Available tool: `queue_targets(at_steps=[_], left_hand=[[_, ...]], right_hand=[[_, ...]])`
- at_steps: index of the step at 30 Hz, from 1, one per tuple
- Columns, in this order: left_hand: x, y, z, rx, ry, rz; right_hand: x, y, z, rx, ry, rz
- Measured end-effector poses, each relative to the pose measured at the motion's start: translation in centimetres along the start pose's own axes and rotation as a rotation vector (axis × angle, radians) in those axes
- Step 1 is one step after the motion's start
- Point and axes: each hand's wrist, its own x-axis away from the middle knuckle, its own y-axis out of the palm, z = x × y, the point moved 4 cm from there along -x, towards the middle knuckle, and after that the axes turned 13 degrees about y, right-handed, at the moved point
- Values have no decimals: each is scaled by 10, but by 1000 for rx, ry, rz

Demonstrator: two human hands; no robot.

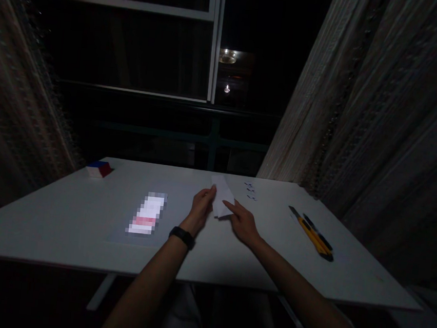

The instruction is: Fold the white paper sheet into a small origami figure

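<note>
Cube (99, 169) far left of left hand (201, 207), seemingly kept aside | lit screen (147, 214) (pixelated) nearer it, perhaps for viewing | left hand pinching white paper (221, 198), likely steadying it | right hand (244, 223), index finger on paper, grip untellable | yellow cutter (313, 238) rightward, apparently set by

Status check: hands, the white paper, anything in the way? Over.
Left hand gripping small white paper piece. Right hand touching its right side. Nothing blocking it; long yellow utility knife lies to the right, apart from both hands.
</note>
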Motion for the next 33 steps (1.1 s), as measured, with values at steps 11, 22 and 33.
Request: queue_targets(at_steps=[11, 22, 33], left_hand=[[-6, -6, 2, -461, 245, -24], [3, 10, -2, -659, 245, -335], [10, 14, 8, -820, 463, -298]], right_hand=[[-9, 0, 10, -813, 401, -204], [-15, -4, 35, -848, 666, -73], [-12, -3, 20, -829, 629, -233]])
